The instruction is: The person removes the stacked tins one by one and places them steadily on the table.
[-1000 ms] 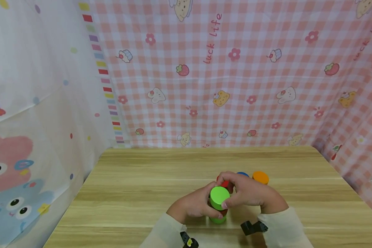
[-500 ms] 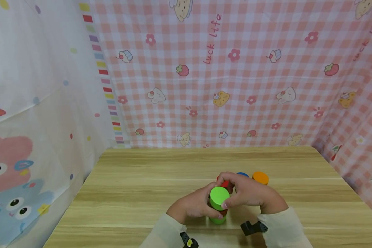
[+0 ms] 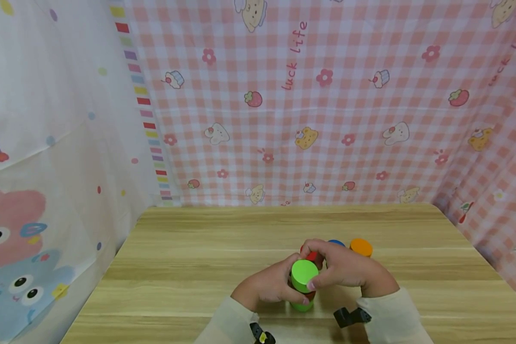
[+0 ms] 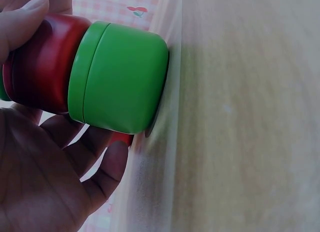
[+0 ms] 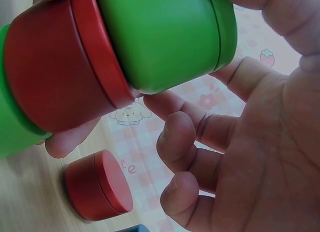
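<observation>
Three small round lidded tins make an upright stack in front of the person. A green tin (image 4: 125, 79) stands lowest, at the tabletop. Above it is a dark red tin (image 5: 60, 66), which the left hand (image 3: 268, 283) grips with the thumb on one side and fingers on the other. Another green tin (image 3: 304, 274) tops the stack, its lid facing up. Thumb and forefinger of the right hand (image 3: 344, 267) pinch that upper tin, while the other fingers curl loosely beside it. In the head view the hands hide much of the red tin.
Close behind the stack is a separate red tin (image 5: 97, 187). A blue tin (image 3: 336, 242), partly hidden by the right hand, and an orange tin (image 3: 361, 247) stand farther back to the right. A printed checked cloth (image 3: 284, 157) hangs behind the wooden table (image 3: 198, 248).
</observation>
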`<act>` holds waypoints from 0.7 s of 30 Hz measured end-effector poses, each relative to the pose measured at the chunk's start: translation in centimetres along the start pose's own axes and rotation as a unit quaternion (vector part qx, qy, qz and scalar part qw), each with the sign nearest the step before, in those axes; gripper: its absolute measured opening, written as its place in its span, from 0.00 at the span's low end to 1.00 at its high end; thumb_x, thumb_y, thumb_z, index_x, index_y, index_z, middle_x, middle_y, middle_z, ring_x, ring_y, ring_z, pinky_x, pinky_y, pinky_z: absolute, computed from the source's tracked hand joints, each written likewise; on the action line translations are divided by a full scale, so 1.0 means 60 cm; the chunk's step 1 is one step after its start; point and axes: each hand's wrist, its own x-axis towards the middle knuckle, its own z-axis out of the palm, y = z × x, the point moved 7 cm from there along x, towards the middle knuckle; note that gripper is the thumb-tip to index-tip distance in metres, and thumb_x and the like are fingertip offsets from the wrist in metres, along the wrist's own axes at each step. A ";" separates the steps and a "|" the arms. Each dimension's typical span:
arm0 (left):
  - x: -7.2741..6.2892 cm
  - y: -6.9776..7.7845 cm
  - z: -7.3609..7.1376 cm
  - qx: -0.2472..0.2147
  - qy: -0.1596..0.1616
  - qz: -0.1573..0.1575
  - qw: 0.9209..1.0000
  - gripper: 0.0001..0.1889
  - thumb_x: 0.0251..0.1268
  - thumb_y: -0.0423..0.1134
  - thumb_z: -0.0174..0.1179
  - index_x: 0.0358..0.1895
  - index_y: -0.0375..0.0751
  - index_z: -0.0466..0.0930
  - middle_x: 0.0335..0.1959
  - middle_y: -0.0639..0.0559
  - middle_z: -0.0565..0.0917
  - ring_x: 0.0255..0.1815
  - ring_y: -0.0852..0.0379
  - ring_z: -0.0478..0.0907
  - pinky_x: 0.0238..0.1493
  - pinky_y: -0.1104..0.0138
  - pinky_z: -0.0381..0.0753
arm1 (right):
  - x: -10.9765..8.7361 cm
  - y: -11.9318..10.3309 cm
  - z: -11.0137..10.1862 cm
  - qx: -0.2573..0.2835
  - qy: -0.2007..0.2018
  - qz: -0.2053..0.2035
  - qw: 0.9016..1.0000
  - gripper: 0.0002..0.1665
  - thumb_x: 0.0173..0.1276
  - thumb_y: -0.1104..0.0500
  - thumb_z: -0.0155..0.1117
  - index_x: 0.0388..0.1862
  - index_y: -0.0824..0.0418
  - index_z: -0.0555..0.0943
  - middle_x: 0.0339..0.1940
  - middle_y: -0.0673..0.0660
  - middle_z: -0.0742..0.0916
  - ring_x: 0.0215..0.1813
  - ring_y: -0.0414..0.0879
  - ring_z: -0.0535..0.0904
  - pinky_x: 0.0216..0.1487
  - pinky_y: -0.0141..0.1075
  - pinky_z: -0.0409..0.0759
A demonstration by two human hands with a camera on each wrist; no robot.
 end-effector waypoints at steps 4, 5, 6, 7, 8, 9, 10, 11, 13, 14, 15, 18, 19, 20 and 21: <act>0.001 -0.001 0.000 0.004 -0.002 0.001 1.000 0.35 0.57 0.32 0.76 0.64 0.54 0.68 0.54 0.63 0.79 0.55 0.66 0.76 0.64 0.69 0.72 | 0.000 -0.001 0.000 -0.001 0.001 -0.001 1.000 0.25 0.57 0.56 0.82 0.49 0.56 0.77 0.38 0.54 0.85 0.38 0.50 0.81 0.39 0.36 0.83; 0.001 -0.001 0.000 0.005 -0.002 0.002 1.000 0.35 0.57 0.33 0.76 0.64 0.54 0.68 0.54 0.63 0.79 0.55 0.66 0.76 0.64 0.69 0.72 | 0.000 -0.001 0.000 0.000 0.000 -0.001 1.000 0.25 0.57 0.56 0.82 0.49 0.56 0.77 0.38 0.55 0.85 0.39 0.50 0.81 0.39 0.36 0.83; 0.001 -0.002 0.000 0.006 -0.003 0.003 1.000 0.35 0.57 0.33 0.76 0.64 0.54 0.68 0.54 0.63 0.79 0.55 0.66 0.76 0.64 0.69 0.72 | 0.000 -0.001 0.000 0.001 0.000 -0.001 1.000 0.25 0.57 0.56 0.82 0.49 0.56 0.77 0.38 0.55 0.85 0.39 0.51 0.81 0.39 0.36 0.83; 0.002 -0.002 0.000 0.006 -0.004 0.004 1.000 0.35 0.57 0.33 0.76 0.64 0.53 0.68 0.54 0.63 0.79 0.55 0.66 0.76 0.64 0.69 0.72 | 0.000 -0.001 0.000 0.001 0.000 0.000 1.000 0.25 0.57 0.56 0.81 0.49 0.56 0.77 0.38 0.55 0.85 0.39 0.51 0.81 0.39 0.36 0.83; 0.002 -0.003 0.000 0.006 -0.004 0.003 1.000 0.35 0.57 0.33 0.76 0.64 0.54 0.68 0.54 0.63 0.79 0.55 0.66 0.76 0.64 0.69 0.72 | 0.000 -0.001 0.000 0.002 0.000 0.000 1.000 0.25 0.57 0.56 0.81 0.49 0.56 0.77 0.38 0.55 0.85 0.39 0.51 0.81 0.40 0.36 0.83; 0.002 -0.003 0.000 0.007 -0.004 0.004 1.000 0.34 0.57 0.33 0.76 0.64 0.53 0.68 0.54 0.63 0.79 0.55 0.66 0.76 0.64 0.69 0.72 | 0.000 -0.001 0.000 0.003 -0.001 0.000 1.000 0.25 0.57 0.56 0.81 0.49 0.56 0.77 0.38 0.55 0.85 0.39 0.51 0.81 0.40 0.36 0.83; 0.002 -0.004 0.000 0.007 -0.004 0.005 1.000 0.35 0.57 0.33 0.76 0.64 0.53 0.68 0.54 0.63 0.79 0.55 0.66 0.76 0.64 0.69 0.72 | 0.000 -0.001 0.000 0.003 -0.001 0.000 1.000 0.25 0.57 0.56 0.81 0.49 0.56 0.77 0.38 0.55 0.85 0.39 0.51 0.81 0.40 0.36 0.83; 0.003 -0.004 0.000 0.006 -0.004 0.007 1.000 0.35 0.57 0.33 0.76 0.64 0.53 0.68 0.54 0.63 0.79 0.55 0.66 0.76 0.64 0.69 0.73 | 0.000 -0.001 0.000 0.003 -0.001 0.000 1.000 0.25 0.57 0.56 0.81 0.49 0.56 0.78 0.38 0.56 0.85 0.39 0.51 0.81 0.40 0.36 0.83; 0.003 -0.004 0.000 0.002 -0.005 0.008 1.000 0.35 0.57 0.33 0.76 0.65 0.54 0.68 0.54 0.63 0.79 0.55 0.65 0.76 0.64 0.69 0.73 | 0.000 -0.001 -0.001 0.002 0.000 0.001 1.000 0.25 0.57 0.55 0.82 0.49 0.55 0.78 0.38 0.56 0.85 0.39 0.51 0.81 0.40 0.36 0.82; 0.003 -0.004 0.000 0.000 -0.005 0.008 1.000 0.35 0.57 0.33 0.76 0.65 0.54 0.68 0.54 0.62 0.79 0.55 0.65 0.77 0.64 0.68 0.73 | 0.000 0.000 -0.001 0.001 0.000 0.001 1.000 0.25 0.57 0.55 0.82 0.49 0.55 0.78 0.38 0.56 0.85 0.39 0.51 0.81 0.40 0.36 0.82; 0.003 -0.004 0.000 -0.001 -0.006 0.009 1.000 0.35 0.57 0.33 0.76 0.65 0.54 0.68 0.54 0.63 0.79 0.55 0.65 0.77 0.64 0.68 0.73 | 0.001 0.000 -0.001 0.001 0.000 0.002 1.000 0.25 0.57 0.55 0.82 0.49 0.55 0.78 0.38 0.55 0.85 0.39 0.51 0.81 0.40 0.36 0.82; 0.002 -0.003 0.001 -0.002 -0.006 0.010 1.000 0.35 0.57 0.32 0.76 0.65 0.54 0.68 0.54 0.63 0.79 0.55 0.65 0.77 0.64 0.69 0.73 | 0.001 0.000 -0.001 0.001 0.001 0.003 1.000 0.25 0.56 0.55 0.82 0.49 0.55 0.78 0.37 0.55 0.85 0.39 0.51 0.80 0.40 0.36 0.82; 0.002 -0.003 0.001 -0.004 -0.005 0.010 1.000 0.35 0.57 0.32 0.76 0.65 0.53 0.68 0.54 0.63 0.79 0.55 0.65 0.77 0.64 0.69 0.73 | 0.001 0.000 -0.001 0.002 0.000 0.003 1.000 0.25 0.56 0.56 0.82 0.49 0.55 0.78 0.37 0.55 0.85 0.39 0.51 0.80 0.40 0.36 0.82; 0.002 -0.002 0.001 -0.004 -0.004 0.009 1.000 0.35 0.57 0.32 0.76 0.64 0.54 0.68 0.54 0.63 0.79 0.55 0.66 0.77 0.64 0.69 0.73 | 0.001 0.001 0.000 0.002 0.000 0.003 1.000 0.25 0.56 0.56 0.82 0.49 0.55 0.78 0.37 0.55 0.85 0.39 0.51 0.80 0.40 0.36 0.82; 0.002 -0.002 0.001 -0.004 -0.004 0.008 1.000 0.35 0.57 0.32 0.76 0.64 0.53 0.68 0.54 0.63 0.79 0.55 0.66 0.77 0.64 0.69 0.73 | 0.001 0.001 0.000 0.004 0.000 0.003 1.000 0.25 0.56 0.56 0.82 0.49 0.55 0.78 0.37 0.55 0.85 0.39 0.51 0.80 0.40 0.36 0.82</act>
